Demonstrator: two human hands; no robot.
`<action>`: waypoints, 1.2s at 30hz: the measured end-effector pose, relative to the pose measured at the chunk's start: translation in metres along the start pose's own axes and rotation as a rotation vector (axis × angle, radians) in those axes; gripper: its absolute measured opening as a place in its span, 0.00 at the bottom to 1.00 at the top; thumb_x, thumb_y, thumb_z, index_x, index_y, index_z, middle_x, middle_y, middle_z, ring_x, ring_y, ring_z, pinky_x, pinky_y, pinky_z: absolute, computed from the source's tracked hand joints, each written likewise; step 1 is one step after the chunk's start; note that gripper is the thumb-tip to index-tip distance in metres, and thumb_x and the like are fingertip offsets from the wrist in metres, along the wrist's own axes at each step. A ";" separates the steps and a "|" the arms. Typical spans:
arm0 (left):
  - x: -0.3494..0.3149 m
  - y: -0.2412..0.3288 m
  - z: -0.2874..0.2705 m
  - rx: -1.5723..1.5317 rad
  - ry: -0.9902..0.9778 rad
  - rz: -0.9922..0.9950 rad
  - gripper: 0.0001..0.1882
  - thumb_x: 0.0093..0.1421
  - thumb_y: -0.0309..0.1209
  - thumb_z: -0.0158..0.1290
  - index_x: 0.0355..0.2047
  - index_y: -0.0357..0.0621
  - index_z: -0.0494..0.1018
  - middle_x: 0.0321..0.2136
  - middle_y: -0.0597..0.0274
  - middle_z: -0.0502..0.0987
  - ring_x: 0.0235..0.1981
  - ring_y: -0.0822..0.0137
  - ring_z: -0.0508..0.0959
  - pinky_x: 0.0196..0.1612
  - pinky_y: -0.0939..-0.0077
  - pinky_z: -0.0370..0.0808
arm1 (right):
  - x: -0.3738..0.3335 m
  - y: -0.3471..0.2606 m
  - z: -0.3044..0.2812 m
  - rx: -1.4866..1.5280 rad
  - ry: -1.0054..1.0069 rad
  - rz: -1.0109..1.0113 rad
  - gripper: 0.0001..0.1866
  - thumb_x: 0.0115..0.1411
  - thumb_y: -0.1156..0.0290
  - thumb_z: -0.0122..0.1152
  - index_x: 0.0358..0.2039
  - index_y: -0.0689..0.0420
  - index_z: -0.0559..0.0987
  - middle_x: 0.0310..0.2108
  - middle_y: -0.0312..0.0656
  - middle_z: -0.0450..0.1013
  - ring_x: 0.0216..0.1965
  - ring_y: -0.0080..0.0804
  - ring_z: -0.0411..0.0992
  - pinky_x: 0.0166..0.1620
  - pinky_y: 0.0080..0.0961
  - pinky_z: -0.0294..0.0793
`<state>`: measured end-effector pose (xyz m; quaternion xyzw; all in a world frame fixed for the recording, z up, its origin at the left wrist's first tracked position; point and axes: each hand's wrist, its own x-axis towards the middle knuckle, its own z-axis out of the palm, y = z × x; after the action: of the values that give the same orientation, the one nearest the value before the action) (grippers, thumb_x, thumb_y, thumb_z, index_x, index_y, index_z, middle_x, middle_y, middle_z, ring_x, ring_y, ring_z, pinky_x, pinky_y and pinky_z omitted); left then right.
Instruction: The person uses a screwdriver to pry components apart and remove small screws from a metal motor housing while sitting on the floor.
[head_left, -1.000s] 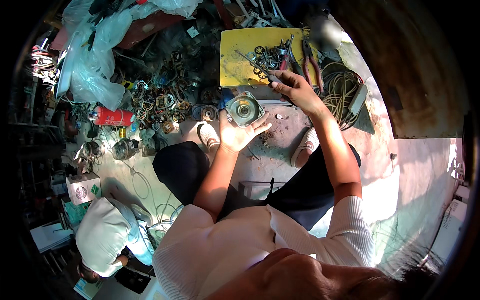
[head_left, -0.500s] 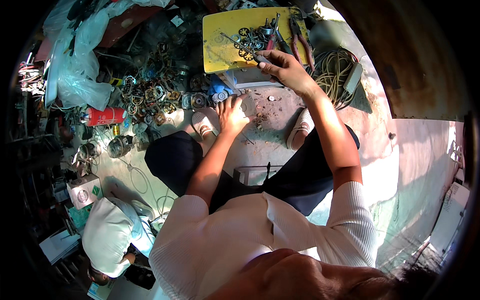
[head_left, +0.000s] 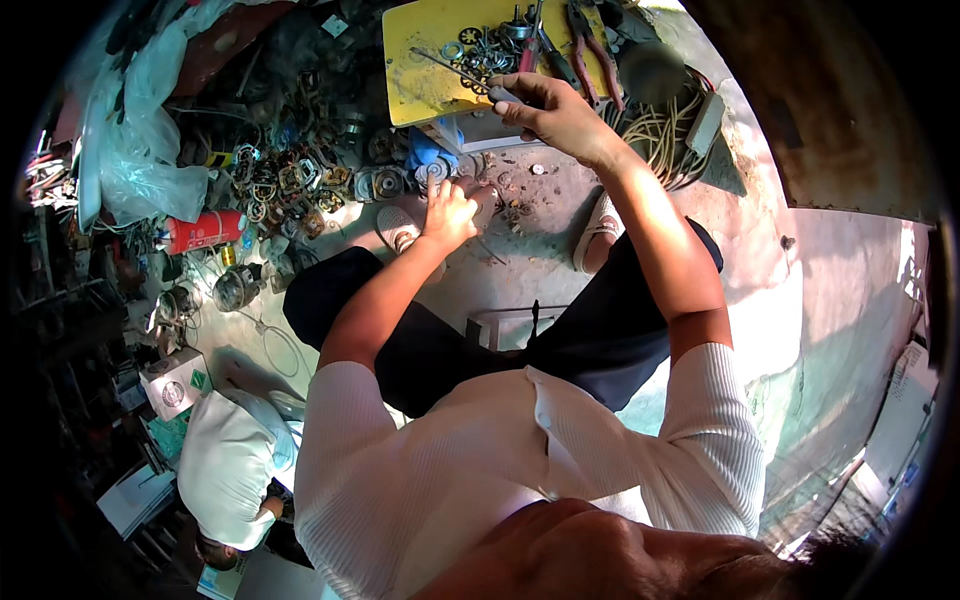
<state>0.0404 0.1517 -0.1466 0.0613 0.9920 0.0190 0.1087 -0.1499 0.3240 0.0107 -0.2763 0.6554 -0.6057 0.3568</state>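
My right hand (head_left: 550,115) is closed round the dark handle of a screwdriver (head_left: 450,68). The screwdriver's long thin shaft points up and left over the yellow board (head_left: 415,85). Low over the floor, my left hand (head_left: 450,213) has its index finger stretched toward a round metal part (head_left: 432,174), its other fingers bent. A dull round disc (head_left: 485,203) shows beside those bent fingers; whether they touch it I cannot tell. On the board lie small metal rings and gears (head_left: 485,50), a red-handled tool (head_left: 528,50) and red-handled pliers (head_left: 590,50).
A heap of metal motor parts (head_left: 295,180) spreads left of the board, near a red cylinder (head_left: 205,232) and plastic sheeting (head_left: 140,170). Coiled cable (head_left: 660,145) lies at the right. Another person (head_left: 225,470) bends down at lower left.
My left hand has shifted a little left, its fingers bending more and the index finger extending to the round metal part. My right hand keeps the screwdriver; the view has tilted slightly.
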 end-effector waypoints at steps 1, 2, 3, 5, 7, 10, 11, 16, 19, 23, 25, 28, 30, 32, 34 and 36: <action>-0.003 -0.001 -0.004 0.032 -0.045 0.036 0.45 0.42 0.47 0.71 0.62 0.61 0.65 0.45 0.57 0.74 0.53 0.58 0.68 0.66 0.45 0.51 | 0.001 0.001 0.001 -0.009 -0.005 0.005 0.25 0.64 0.62 0.62 0.59 0.57 0.72 0.38 0.31 0.75 0.38 0.16 0.70 0.37 0.17 0.70; -0.001 -0.003 -0.012 -0.378 -0.054 -0.121 0.45 0.44 0.47 0.70 0.62 0.57 0.64 0.44 0.57 0.75 0.52 0.59 0.70 0.65 0.49 0.55 | 0.002 0.001 0.002 -0.007 0.007 -0.014 0.25 0.64 0.62 0.62 0.59 0.57 0.71 0.38 0.31 0.75 0.38 0.16 0.70 0.37 0.17 0.71; -0.001 -0.004 -0.020 -0.790 -0.060 -0.275 0.45 0.47 0.48 0.69 0.63 0.54 0.63 0.43 0.57 0.75 0.50 0.60 0.71 0.63 0.53 0.59 | 0.000 0.002 0.004 -0.005 0.018 -0.032 0.25 0.64 0.63 0.62 0.60 0.57 0.71 0.39 0.31 0.75 0.38 0.17 0.71 0.37 0.17 0.71; 0.003 -0.015 -0.039 -1.550 -0.009 -0.381 0.41 0.57 0.50 0.62 0.63 0.42 0.58 0.47 0.57 0.74 0.47 0.64 0.75 0.53 0.67 0.71 | 0.002 -0.003 0.004 0.031 -0.003 -0.049 0.26 0.65 0.64 0.61 0.61 0.56 0.68 0.44 0.33 0.75 0.41 0.19 0.73 0.38 0.17 0.71; -0.004 -0.034 -0.055 -1.987 -0.114 -0.309 0.37 0.63 0.51 0.54 0.64 0.44 0.58 0.54 0.53 0.71 0.53 0.59 0.74 0.56 0.59 0.70 | -0.004 -0.008 0.007 0.087 0.025 -0.011 0.26 0.66 0.64 0.60 0.62 0.56 0.67 0.46 0.33 0.74 0.41 0.19 0.74 0.38 0.17 0.71; -0.016 -0.040 -0.136 -2.303 -0.037 -0.290 0.34 0.65 0.52 0.46 0.64 0.44 0.59 0.58 0.50 0.69 0.59 0.52 0.70 0.63 0.43 0.62 | 0.002 -0.008 0.007 0.152 0.040 -0.013 0.23 0.66 0.67 0.58 0.59 0.58 0.67 0.46 0.37 0.75 0.39 0.22 0.75 0.38 0.20 0.73; -0.017 -0.053 -0.143 -2.344 -0.012 -0.225 0.37 0.64 0.54 0.46 0.65 0.43 0.58 0.59 0.47 0.67 0.61 0.47 0.67 0.63 0.37 0.60 | 0.004 -0.007 0.010 0.142 0.044 -0.011 0.22 0.66 0.67 0.58 0.59 0.58 0.68 0.45 0.36 0.75 0.38 0.21 0.75 0.36 0.19 0.73; -0.001 -0.098 -0.175 -2.399 0.127 -0.202 0.43 0.61 0.64 0.42 0.64 0.40 0.60 0.60 0.38 0.66 0.60 0.36 0.66 0.62 0.38 0.62 | 0.007 -0.013 0.018 0.084 0.088 -0.051 0.20 0.66 0.68 0.59 0.56 0.59 0.70 0.41 0.35 0.77 0.35 0.19 0.75 0.32 0.17 0.72; 0.007 -0.111 -0.150 -1.617 0.446 -0.117 0.41 0.56 0.62 0.54 0.60 0.47 0.65 0.54 0.49 0.73 0.56 0.52 0.73 0.58 0.60 0.71 | 0.003 -0.029 0.024 0.027 0.078 -0.082 0.20 0.65 0.70 0.60 0.56 0.58 0.71 0.41 0.35 0.77 0.36 0.18 0.74 0.32 0.16 0.71; 0.005 -0.058 -0.163 -0.214 0.350 0.169 0.39 0.37 0.50 0.71 0.53 0.66 0.73 0.51 0.59 0.68 0.58 0.55 0.67 0.68 0.50 0.52 | 0.005 -0.020 0.007 0.025 0.107 -0.111 0.20 0.65 0.68 0.60 0.57 0.56 0.71 0.40 0.34 0.77 0.36 0.17 0.74 0.32 0.15 0.69; 0.008 -0.052 -0.168 -0.297 0.503 0.134 0.41 0.36 0.50 0.72 0.54 0.62 0.73 0.52 0.59 0.68 0.58 0.54 0.66 0.67 0.52 0.55 | 0.005 -0.022 -0.002 0.002 0.175 -0.062 0.21 0.65 0.67 0.60 0.57 0.56 0.71 0.39 0.34 0.77 0.36 0.18 0.74 0.33 0.15 0.69; 0.002 -0.089 -0.167 -1.117 0.653 -0.053 0.51 0.40 0.57 0.70 0.60 0.44 0.64 0.54 0.56 0.70 0.56 0.56 0.72 0.58 0.63 0.70 | 0.004 -0.023 0.000 0.050 0.218 -0.034 0.21 0.65 0.65 0.60 0.56 0.56 0.72 0.39 0.34 0.77 0.37 0.18 0.74 0.34 0.15 0.69; -0.006 -0.112 -0.161 -1.717 0.600 -0.021 0.54 0.44 0.65 0.62 0.63 0.42 0.60 0.57 0.54 0.69 0.58 0.57 0.71 0.61 0.60 0.68 | 0.005 -0.024 0.000 0.047 0.184 -0.038 0.21 0.65 0.66 0.60 0.56 0.57 0.72 0.40 0.33 0.77 0.37 0.18 0.74 0.33 0.15 0.69; -0.006 -0.112 -0.168 -2.097 0.531 -0.104 0.55 0.48 0.75 0.44 0.63 0.42 0.60 0.59 0.47 0.68 0.61 0.45 0.68 0.62 0.44 0.64 | 0.005 -0.023 0.003 0.069 0.152 -0.041 0.21 0.65 0.66 0.60 0.56 0.57 0.71 0.40 0.33 0.77 0.37 0.18 0.74 0.34 0.15 0.69; -0.003 -0.112 -0.173 -2.272 0.532 -0.150 0.56 0.49 0.77 0.40 0.63 0.42 0.60 0.58 0.45 0.68 0.61 0.41 0.66 0.63 0.39 0.60 | 0.003 -0.023 0.007 0.083 0.127 -0.045 0.21 0.65 0.66 0.59 0.56 0.58 0.71 0.40 0.32 0.76 0.37 0.18 0.74 0.34 0.15 0.69; -0.001 -0.113 -0.175 -2.410 0.530 -0.164 0.54 0.51 0.76 0.39 0.63 0.42 0.61 0.58 0.47 0.69 0.61 0.43 0.67 0.64 0.38 0.57 | 0.002 -0.024 0.012 0.048 0.059 -0.093 0.21 0.66 0.67 0.59 0.57 0.58 0.71 0.40 0.32 0.76 0.37 0.18 0.73 0.35 0.15 0.69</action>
<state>-0.0103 0.0349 0.0187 -0.1461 0.3337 0.9250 -0.1076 -0.1434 0.3121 0.0340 -0.2800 0.6375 -0.6449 0.3152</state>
